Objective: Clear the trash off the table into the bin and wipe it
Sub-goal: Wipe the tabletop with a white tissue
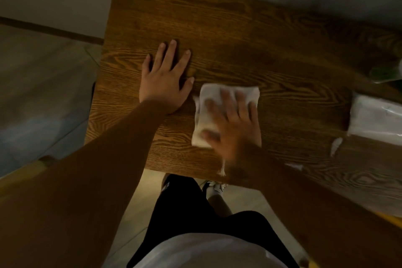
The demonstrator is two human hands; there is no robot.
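A dark wooden table [217, 35] fills the middle of the view. My left hand [166, 78] lies flat on it, fingers spread, holding nothing. Just to its right my right hand [232, 126] presses flat on a folded white wipe [208, 102], which lies on the tabletop near the front edge; the hand is blurred with motion. A small white scrap [336, 146] and another pale bit [294, 166] lie on the table to the right. No bin is in view.
A white plastic-wrapped pack [374, 117] sits at the table's right side, with a green object [386, 74] behind it at the frame edge. A wall runs behind the table. Tiled floor lies to the left and below, where my legs and shoe show.
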